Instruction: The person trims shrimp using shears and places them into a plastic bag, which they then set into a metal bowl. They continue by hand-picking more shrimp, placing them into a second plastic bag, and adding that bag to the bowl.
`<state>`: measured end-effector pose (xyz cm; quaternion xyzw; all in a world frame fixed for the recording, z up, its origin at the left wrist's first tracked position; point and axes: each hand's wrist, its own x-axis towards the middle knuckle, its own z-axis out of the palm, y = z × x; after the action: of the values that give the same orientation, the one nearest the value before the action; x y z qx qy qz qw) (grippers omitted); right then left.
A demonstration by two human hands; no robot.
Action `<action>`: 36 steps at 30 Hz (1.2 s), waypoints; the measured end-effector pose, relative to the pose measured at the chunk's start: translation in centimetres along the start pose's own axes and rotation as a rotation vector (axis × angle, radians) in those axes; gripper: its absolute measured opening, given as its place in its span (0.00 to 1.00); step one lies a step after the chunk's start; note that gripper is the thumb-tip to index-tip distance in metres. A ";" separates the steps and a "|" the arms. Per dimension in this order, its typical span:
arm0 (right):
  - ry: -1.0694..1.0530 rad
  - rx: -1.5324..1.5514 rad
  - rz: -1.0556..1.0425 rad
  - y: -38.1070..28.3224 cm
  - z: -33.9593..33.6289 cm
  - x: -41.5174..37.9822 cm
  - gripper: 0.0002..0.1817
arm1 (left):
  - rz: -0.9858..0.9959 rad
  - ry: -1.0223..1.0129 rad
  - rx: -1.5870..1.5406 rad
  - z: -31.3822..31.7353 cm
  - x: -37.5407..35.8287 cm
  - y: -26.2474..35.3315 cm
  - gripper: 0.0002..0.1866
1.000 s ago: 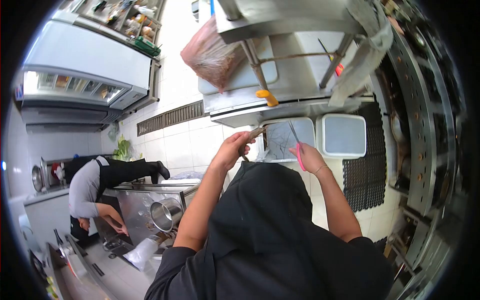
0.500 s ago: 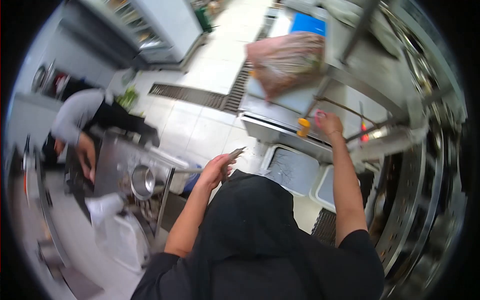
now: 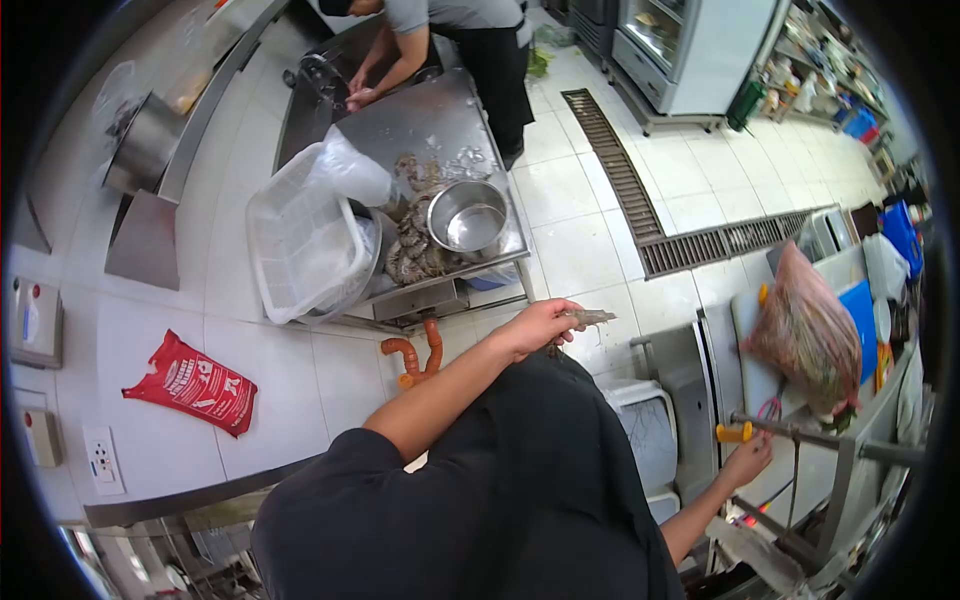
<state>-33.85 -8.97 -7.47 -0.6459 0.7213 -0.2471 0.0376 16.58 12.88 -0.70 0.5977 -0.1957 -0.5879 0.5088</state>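
My left hand [image 3: 540,326] is raised in front of me and pinches a small grey shrimp [image 3: 590,317] by one end. My right hand [image 3: 750,456] hangs low at the right, beside an orange knob [image 3: 733,433] on the edge of a steel worktable [image 3: 690,370]. It holds nothing and its fingers are loosely apart. Pink-handled scissors [image 3: 770,408] lie on the worktable just above that hand. My black apron fills the lower middle of the view.
A steel table [image 3: 440,130] carries a pile of shrimp [image 3: 412,248], a steel bowl [image 3: 468,218] and a white plastic basket [image 3: 300,240]. A person in grey [image 3: 450,20] works behind it. A pinkish bag [image 3: 810,335], white bins [image 3: 650,425] and a floor drain [image 3: 640,200] are nearby.
My head has swung round to the shrimp table. My right hand set the pink scissors on the worktable and dropped away from them. My left hand still holds the shrimp.
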 end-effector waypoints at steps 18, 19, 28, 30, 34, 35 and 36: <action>0.007 -0.058 -0.244 -22.5 -0.1 -6.8 0.23 | 0.308 0.494 0.072 -24.6 0.0 5.9 0.19; 0.024 -0.090 -0.213 -21.9 -1.0 -7.2 0.23 | 0.293 0.499 0.122 -25.1 0.2 5.6 0.18; -0.232 0.117 -0.370 -37.3 3.1 -11.8 0.19 | 0.229 0.572 0.863 -25.9 0.6 8.1 0.19; -0.336 0.168 -0.505 -42.1 4.7 -13.2 0.17 | 0.231 0.551 0.889 -25.9 1.1 8.1 0.20; -0.641 0.522 -0.650 -55.2 4.4 -17.8 0.17 | 0.330 0.533 0.785 -26.5 0.5 8.5 0.19; -0.664 0.549 -0.797 -58.6 3.5 -18.9 0.17 | 0.362 0.514 0.738 -26.7 -0.2 8.6 0.18; -0.705 0.575 -0.879 -62.0 2.4 -20.0 0.17 | 0.353 0.480 0.675 -26.7 -1.3 9.2 0.16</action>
<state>26.97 6.64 10.24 -0.8886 0.2375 -0.1957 0.3400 43.72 20.32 2.14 0.8072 -0.3517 -0.2400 0.4088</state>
